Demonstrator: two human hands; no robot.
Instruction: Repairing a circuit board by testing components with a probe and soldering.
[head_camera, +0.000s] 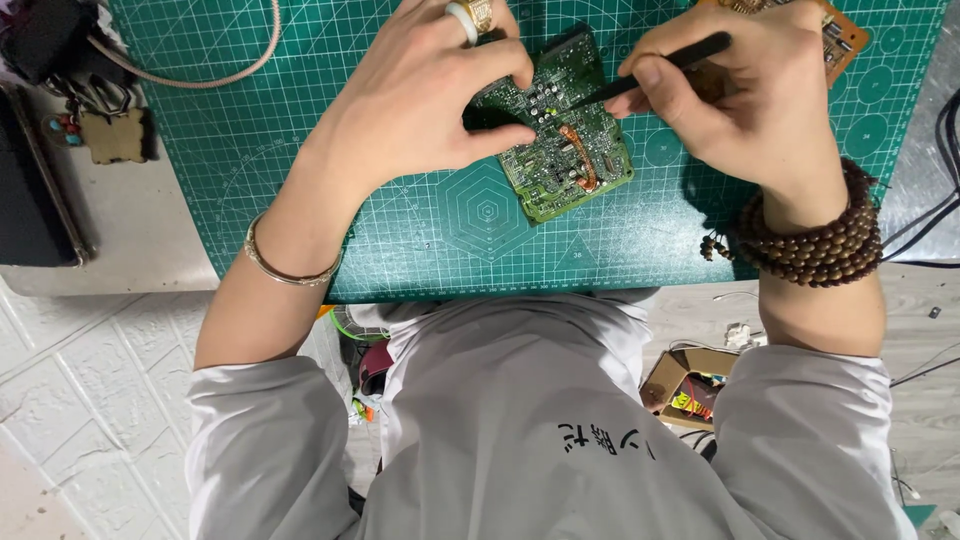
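Centrally on the green cutting mat (300, 140) lies one green circuit board (572, 150), set at a slant, component side up, with one copper-coloured coil part visible near its lower half. Two hands work on it. The left hand (420, 95) rests on the board's left edge, fingers curled and nearly closed, thumb and forefinger pinching the edge; it carries two rings, one pale and one gold-coloured, and one thin metal bangle (285, 268) sits on the wrist. The right hand (745, 95) is closed in a pen grip around one pair of black tweezers (660, 68), whose tip touches the board's upper middle area. One string of brown wooden beads (815, 240) is wound several times around the right wrist. A second board (845, 40), orange-brown, lies partly hidden behind the right hand at the mat's top right. One beige cord (200, 75) curves across the mat's top left corner. One small cardboard box (685, 385) sits on the floor below the table edge.
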